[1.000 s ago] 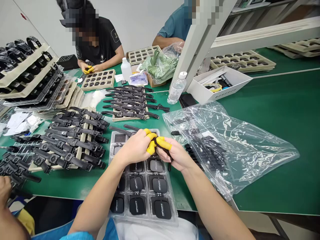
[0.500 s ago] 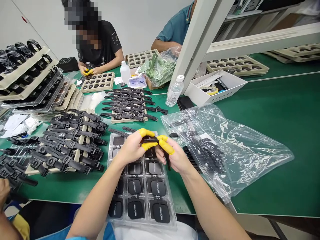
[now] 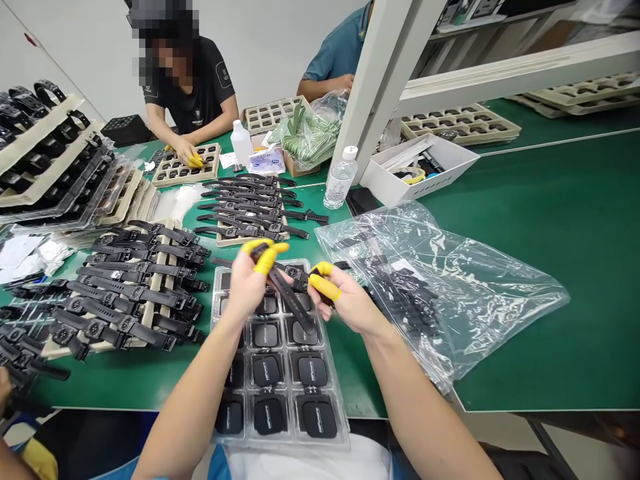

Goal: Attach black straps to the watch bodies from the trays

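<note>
My left hand, with yellow finger covers, pinches a black watch strap whose free end hangs down to the right. My right hand, also in yellow finger covers, grips the other side of the same watch. The watch body lies between both hands, its round back sensor showing. Below them is a clear plastic tray with black square pieces bearing white lettering in its compartments. To the right, a clear plastic bag covers several black straps.
Watches fill trays at the left, beside tall tray stacks. A water bottle, a white box and a slanted post stand beyond my hands. Two people sit across the table.
My hands have moved apart, and the watch between them has opened out, showing its back and a dangling strap. The person opposite has moved a hand onto a beige tray. The view has shifted slightly.
</note>
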`<action>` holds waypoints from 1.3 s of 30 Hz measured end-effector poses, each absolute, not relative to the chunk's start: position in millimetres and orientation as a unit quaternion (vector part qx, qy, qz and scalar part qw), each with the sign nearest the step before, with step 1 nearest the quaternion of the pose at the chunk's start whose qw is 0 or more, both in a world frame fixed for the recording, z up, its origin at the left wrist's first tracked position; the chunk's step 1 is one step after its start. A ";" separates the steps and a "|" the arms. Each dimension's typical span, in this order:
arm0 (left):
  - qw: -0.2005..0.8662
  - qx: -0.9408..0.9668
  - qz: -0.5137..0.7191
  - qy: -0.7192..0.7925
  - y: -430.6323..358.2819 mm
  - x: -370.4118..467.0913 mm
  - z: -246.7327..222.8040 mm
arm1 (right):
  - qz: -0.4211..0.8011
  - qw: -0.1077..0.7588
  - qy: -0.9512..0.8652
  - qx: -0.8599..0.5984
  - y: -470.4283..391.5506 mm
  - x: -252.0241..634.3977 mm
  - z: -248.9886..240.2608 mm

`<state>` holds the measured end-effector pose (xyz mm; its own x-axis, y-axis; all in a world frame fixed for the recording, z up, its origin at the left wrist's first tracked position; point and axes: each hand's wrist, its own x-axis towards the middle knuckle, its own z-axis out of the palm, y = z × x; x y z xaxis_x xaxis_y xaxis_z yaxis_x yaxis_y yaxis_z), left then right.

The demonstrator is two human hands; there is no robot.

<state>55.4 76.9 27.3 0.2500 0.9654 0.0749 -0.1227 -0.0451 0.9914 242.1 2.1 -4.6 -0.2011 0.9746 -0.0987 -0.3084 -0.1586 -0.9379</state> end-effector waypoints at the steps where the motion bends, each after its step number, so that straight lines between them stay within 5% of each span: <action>1: 0.561 0.601 0.423 0.381 73.8 58.0 23.3 | 0.645 0.517 -0.409 -0.386 2.2 238.6 -4.9; 9: 0.310 0.872 0.301 0.231 72.1 53.4 8.3 | 0.714 0.481 -0.373 -0.348 -1.9 225.0 -2.5; 32: 0.215 0.923 0.229 0.225 68.9 50.4 22.7 | 0.752 0.515 -0.255 -0.323 0.6 223.7 3.0; 39: 0.292 0.894 0.274 0.203 64.2 49.8 33.1 | 0.711 0.539 -0.317 -0.320 -0.2 223.5 -1.3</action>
